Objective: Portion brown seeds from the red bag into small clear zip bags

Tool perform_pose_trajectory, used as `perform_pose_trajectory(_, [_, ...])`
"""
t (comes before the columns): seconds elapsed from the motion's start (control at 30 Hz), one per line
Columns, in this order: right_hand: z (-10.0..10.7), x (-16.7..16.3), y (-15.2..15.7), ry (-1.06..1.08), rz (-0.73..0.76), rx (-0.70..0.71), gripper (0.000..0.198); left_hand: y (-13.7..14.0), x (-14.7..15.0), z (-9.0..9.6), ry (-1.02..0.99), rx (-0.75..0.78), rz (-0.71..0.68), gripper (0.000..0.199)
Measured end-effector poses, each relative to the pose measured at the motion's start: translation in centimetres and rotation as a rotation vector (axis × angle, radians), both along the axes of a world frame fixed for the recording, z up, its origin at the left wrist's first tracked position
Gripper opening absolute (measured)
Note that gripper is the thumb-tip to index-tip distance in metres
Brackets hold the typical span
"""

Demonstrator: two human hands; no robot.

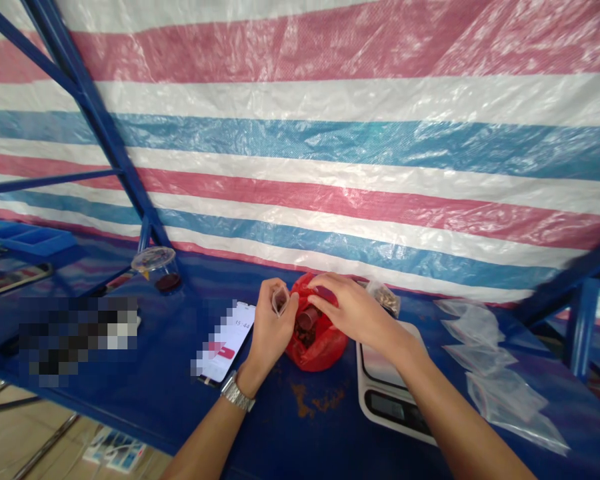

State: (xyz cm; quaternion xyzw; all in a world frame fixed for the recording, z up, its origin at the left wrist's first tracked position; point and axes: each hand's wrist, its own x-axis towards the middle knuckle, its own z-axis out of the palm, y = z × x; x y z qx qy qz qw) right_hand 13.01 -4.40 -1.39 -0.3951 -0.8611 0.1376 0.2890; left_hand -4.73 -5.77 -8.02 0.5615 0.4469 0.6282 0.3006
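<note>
My left hand (274, 327) is closed on a small clear plastic bag (279, 301), held with its mouth upward. Beside it, a red plastic bag (323, 350) lies with its top spread, showing dark brown loose contents. A small translucent cup (307, 319) rests among them. My right hand (347, 310) reaches over the red bag from the right, thumb and fingers apart, with nothing visible gripped. Under my right forearm is a white kitchen scale (373, 404), partly covered by the arm.
Several clear zip bags (505, 390) lie at the right. A phone (230, 343) and a lidded plastic cup (166, 272) are on the left. Brown powder (305, 400) is spilled on the blue table (180, 413). Behind the scale sits a bag of small pieces (387, 299).
</note>
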Motion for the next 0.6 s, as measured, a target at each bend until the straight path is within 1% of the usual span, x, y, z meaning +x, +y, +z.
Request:
perform_pose_trajectory(0.07, [0.6,-0.3,-0.7,0.08,0.041,0.014,0.028,-0.4,0.1,0.3,-0.025,-0.024,-0.113,0.024])
perform_pose_trajectory(0.13, [1.3,-0.5,-1.3,0.124,0.118,-0.01,0.033,-0.9,0.2,0.4,-0.062,-0.085,-0.256,0.032])
perform_pose_trajectory(0.17, [1.5,-0.6,-1.5,0.132,0.154,-0.03,0.031,-1.1,0.3,0.5,-0.085,-0.119,-0.321,0.037])
perform_pose_trajectory(0.23, [1.8,-0.7,-1.6,0.134,0.205,-0.086,0.02,-1.6,0.5,0.5,-0.134,-0.177,-0.423,0.045])
perform_pose_trajectory(0.3, [2.1,-0.2,-1.5,0.133,0.201,-0.159,0.012,-1.9,0.7,0.4,-0.16,-0.213,-0.499,0.051])
perform_pose_trajectory(0.37, [2.6,1.1,-1.3,0.14,0.181,-0.238,0.009,-2.0,0.8,0.4,-0.191,-0.188,-0.565,0.056])
perform_pose_trajectory(0.43, [3.3,3.3,-1.1,0.162,0.165,-0.337,0.012,-1.7,0.9,0.2,-0.244,-0.1,-0.577,0.057])
perform_pose_trajectory(0.5, [3.9,6.2,-0.9,0.168,0.146,-0.462,0.018,-1.3,0.7,-0.1,-0.296,-0.003,-0.529,0.052])
perform_pose_trajectory(0.6, [3.9,10.7,-0.4,0.064,0.137,-0.713,0.025,-0.7,0.3,-0.6,-0.288,0.021,-0.437,0.043])
